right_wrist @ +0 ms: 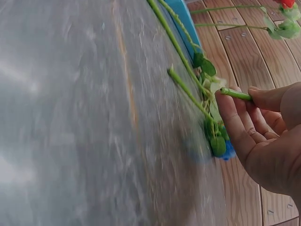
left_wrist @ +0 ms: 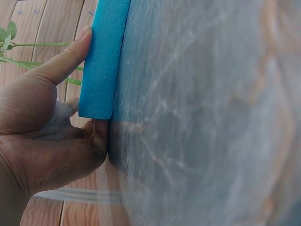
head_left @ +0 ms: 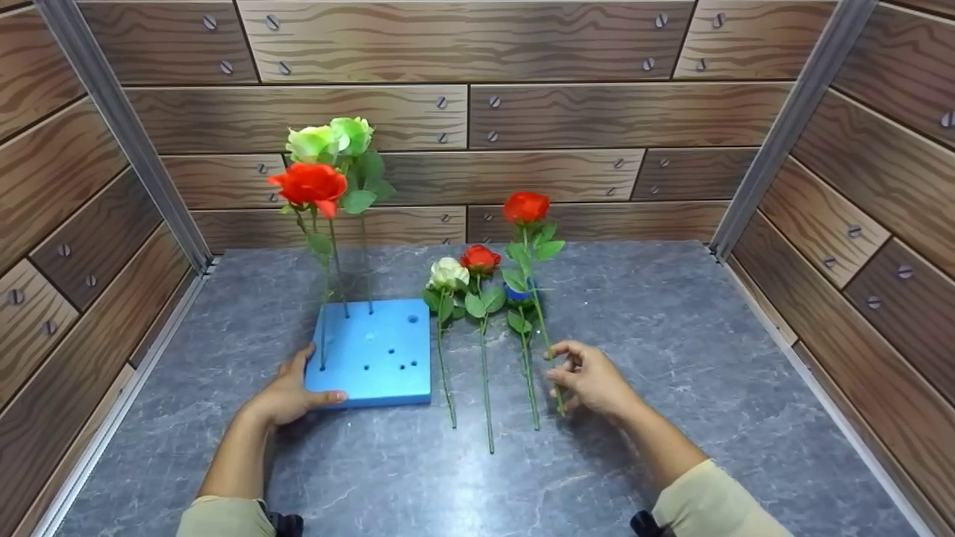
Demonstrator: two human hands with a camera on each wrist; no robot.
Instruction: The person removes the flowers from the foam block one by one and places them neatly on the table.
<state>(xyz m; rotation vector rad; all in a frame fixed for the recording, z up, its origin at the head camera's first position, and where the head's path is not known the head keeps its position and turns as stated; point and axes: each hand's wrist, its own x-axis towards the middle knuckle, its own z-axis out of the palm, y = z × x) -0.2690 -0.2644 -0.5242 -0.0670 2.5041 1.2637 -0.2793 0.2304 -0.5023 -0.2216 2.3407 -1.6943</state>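
Left hand [head_left: 286, 393]: in contact with the near left corner of the blue block [head_left: 351, 386]; thumb straight along the front edge, other fingers set apart from it against the left side. Right hand [head_left: 591, 379]: thumb and fingertips pinch a red rose [head_left: 527, 207] by the lower stem—flower head up, stem tilted, cut end raised off the grey table [head_left: 671, 328]. The held rose is right of the block, well apart from it.

Three stems stand in holes of the block: one red flower [head_left: 310, 185] at the near left, two pale green flowers [head_left: 351, 136] at the far side. Between block and right hand lie a white rose [head_left: 448, 274], a second red rose [head_left: 480, 259] and a blue flower [head_left: 516, 292]—stems toward the person, the blue head partly hidden behind leaves. Wood-patterned walls [head_left: 559, 115] enclose the table.
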